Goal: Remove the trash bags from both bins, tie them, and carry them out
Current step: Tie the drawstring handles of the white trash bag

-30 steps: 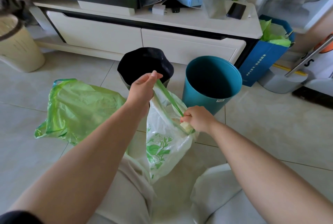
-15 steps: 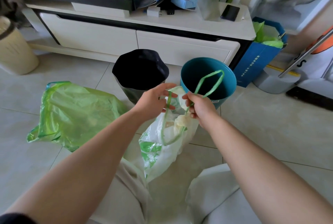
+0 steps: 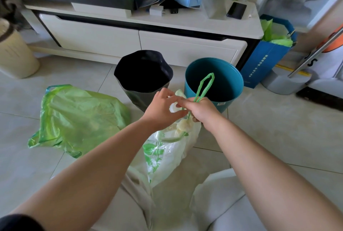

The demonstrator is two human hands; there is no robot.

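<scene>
head view: both hands meet over the white trash bag (image 3: pixel 167 156), which hangs between the knees in front of the teal bin (image 3: pixel 213 82). the right hand (image 3: pixel 202 110) pinches the green drawstring loop (image 3: pixel 205 87); the left hand (image 3: pixel 163 108) has its fingers at the gathered neck. if the thin drawstring slips from the pinch, the half-made knot could loosen and the bag sag open. the green trash bag (image 3: pixel 78 119) lies on the floor to the left.

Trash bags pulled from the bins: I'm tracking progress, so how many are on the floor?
2. The green bag lies on the tiles at left; the white bag is at the knees, held by both hands. None hidden, as far as shown.
</scene>
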